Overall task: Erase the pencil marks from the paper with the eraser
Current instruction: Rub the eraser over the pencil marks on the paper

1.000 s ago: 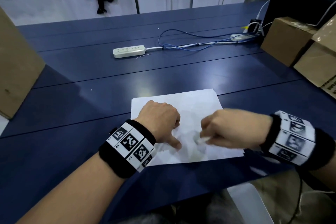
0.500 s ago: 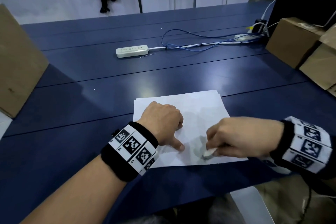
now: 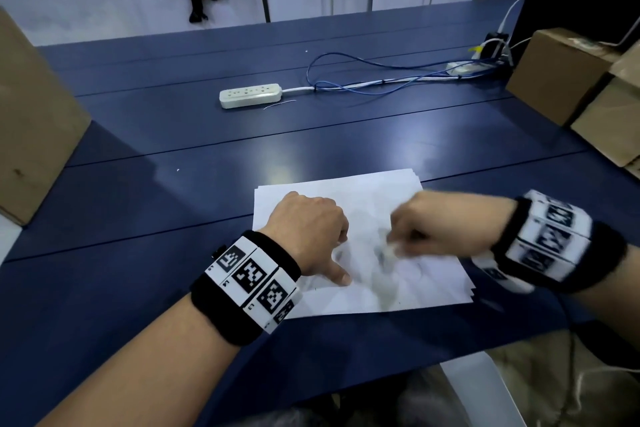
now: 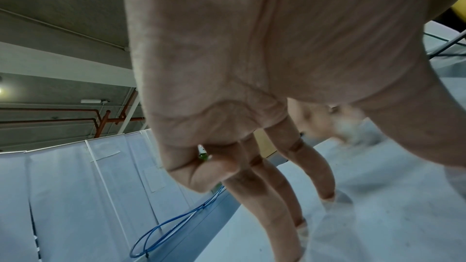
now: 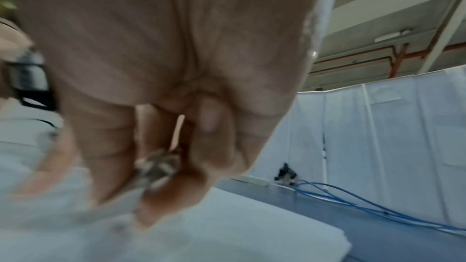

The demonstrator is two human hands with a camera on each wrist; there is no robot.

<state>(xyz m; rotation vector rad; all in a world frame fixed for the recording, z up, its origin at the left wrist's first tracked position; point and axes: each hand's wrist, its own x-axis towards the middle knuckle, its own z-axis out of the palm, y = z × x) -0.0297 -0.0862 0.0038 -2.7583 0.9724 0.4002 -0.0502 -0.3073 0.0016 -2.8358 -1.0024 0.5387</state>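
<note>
**pencilpusher:** Grip check: right hand point(image 3: 438, 227) pinches the eraser point(image 5: 157, 165) mid-paper point(image 3: 398, 291), left hand point(image 3: 313, 230) fingers splayed, pinning the paper's left part.

**smudge_99:** Rub too hard, sheet probably creases or slides off the counter point(image 3: 173, 218).

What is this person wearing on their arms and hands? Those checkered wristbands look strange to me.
Both hands are bare, with no gloves, and the forearms show no sleeves. Each wrist carries a wide black band: the left wristband and the right wristband. Around each band runs a row of white square tiles printed with black blocky patterns, like pixel codes. A thin dark cable hangs below the right wrist.
</note>
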